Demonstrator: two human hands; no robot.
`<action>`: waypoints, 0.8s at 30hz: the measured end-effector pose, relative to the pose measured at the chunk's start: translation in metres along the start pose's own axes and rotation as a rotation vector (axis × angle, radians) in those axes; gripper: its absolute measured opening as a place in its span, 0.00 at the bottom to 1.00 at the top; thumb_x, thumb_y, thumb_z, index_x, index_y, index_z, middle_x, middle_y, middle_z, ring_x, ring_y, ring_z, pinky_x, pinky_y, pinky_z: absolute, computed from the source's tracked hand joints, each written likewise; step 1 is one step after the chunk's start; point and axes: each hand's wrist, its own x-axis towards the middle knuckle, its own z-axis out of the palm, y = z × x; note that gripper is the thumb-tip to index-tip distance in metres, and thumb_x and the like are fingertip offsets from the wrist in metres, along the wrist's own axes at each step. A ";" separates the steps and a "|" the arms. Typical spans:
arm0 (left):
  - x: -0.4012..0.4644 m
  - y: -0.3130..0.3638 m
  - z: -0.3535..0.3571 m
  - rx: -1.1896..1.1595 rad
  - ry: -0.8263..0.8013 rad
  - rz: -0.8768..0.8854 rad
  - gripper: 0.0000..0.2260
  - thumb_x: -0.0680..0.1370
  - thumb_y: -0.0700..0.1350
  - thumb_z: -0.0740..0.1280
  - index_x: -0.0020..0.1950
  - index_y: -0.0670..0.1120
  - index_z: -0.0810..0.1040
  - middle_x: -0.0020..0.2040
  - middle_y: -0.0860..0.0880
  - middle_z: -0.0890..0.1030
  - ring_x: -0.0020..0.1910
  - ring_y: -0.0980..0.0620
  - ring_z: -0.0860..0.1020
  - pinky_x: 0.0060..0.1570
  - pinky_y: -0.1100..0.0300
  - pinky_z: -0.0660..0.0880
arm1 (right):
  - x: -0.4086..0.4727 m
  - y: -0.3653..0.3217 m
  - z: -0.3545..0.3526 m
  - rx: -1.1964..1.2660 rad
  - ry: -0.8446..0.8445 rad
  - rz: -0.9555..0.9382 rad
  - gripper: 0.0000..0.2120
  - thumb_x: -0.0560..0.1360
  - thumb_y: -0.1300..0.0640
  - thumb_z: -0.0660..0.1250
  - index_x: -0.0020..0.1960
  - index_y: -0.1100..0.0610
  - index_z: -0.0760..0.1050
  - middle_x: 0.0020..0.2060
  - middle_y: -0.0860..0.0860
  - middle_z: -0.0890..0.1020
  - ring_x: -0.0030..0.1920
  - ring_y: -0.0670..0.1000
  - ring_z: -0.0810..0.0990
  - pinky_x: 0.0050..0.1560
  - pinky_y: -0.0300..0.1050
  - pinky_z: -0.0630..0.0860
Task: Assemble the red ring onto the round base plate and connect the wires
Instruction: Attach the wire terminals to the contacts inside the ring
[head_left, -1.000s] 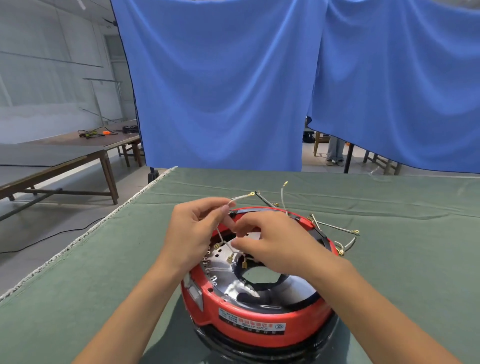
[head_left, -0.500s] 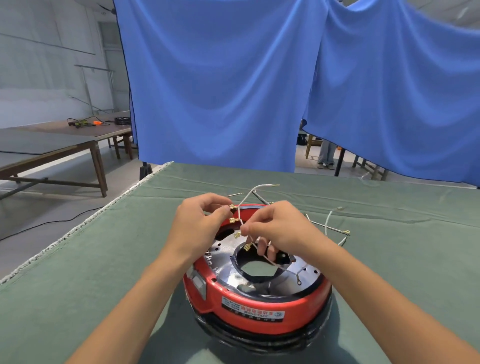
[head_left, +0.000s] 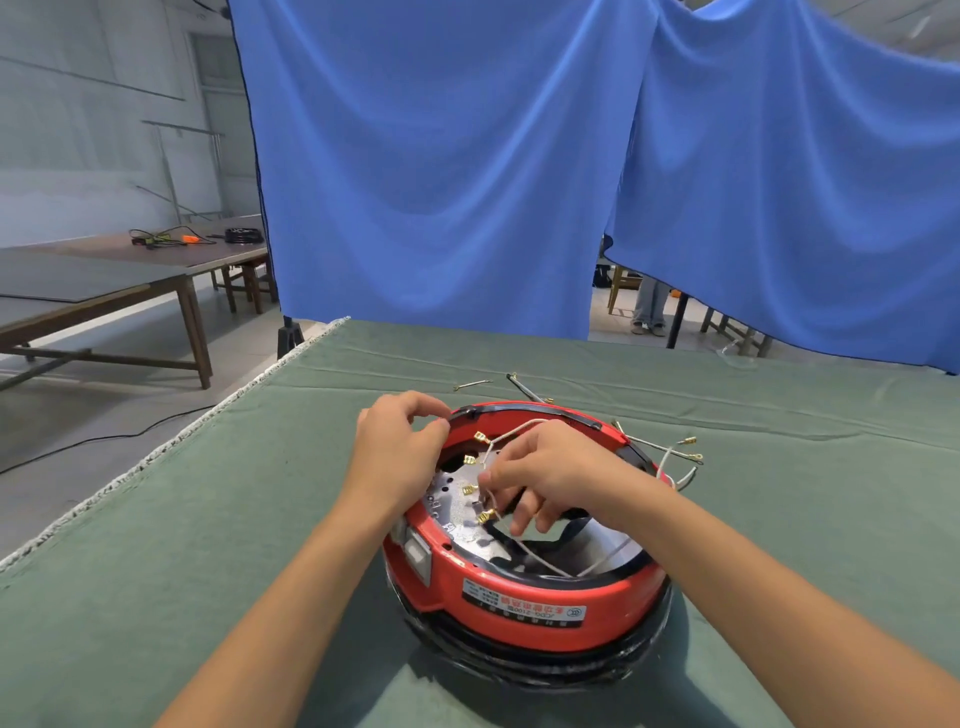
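In the head view, behind the green-covered table (head_left: 182, 545), blue curtains (head_left: 441, 182) were hung, with a wooden bench (head_left: 104, 291) seen at the left. Near the table's middle, the red ring (head_left: 524, 582) was seated on the round base plate (head_left: 457, 493), and loose wires (head_left: 670, 452) with brass terminals were spread past its far rim. The left hand (head_left: 397, 452) was curled at the ring's far-left rim, fingertips pinched together; what they pinched could not be told. A white wire (head_left: 514, 431) was pinched by the right hand (head_left: 550, 467) above the plate. A label (head_left: 522, 608) was fixed to the ring's front; its writing could not be read.
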 end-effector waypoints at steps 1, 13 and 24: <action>0.001 -0.002 0.001 -0.026 -0.021 -0.035 0.06 0.74 0.38 0.66 0.47 0.46 0.81 0.47 0.45 0.81 0.50 0.45 0.77 0.51 0.55 0.73 | 0.002 0.001 0.000 -0.026 -0.004 0.023 0.08 0.75 0.60 0.68 0.38 0.60 0.78 0.29 0.53 0.80 0.25 0.49 0.80 0.22 0.35 0.70; 0.002 -0.008 0.005 -0.130 -0.032 -0.070 0.11 0.73 0.31 0.64 0.46 0.46 0.79 0.40 0.53 0.80 0.40 0.58 0.77 0.39 0.71 0.72 | 0.023 -0.005 -0.009 -0.551 0.179 -0.097 0.09 0.73 0.54 0.69 0.35 0.54 0.78 0.25 0.52 0.81 0.18 0.44 0.74 0.19 0.32 0.66; 0.002 -0.010 0.005 -0.210 -0.004 -0.190 0.12 0.75 0.31 0.63 0.49 0.44 0.82 0.28 0.43 0.76 0.23 0.61 0.71 0.41 0.48 0.75 | 0.042 0.004 -0.008 -0.733 0.246 -0.209 0.08 0.74 0.48 0.68 0.44 0.52 0.82 0.43 0.51 0.83 0.46 0.54 0.80 0.44 0.45 0.75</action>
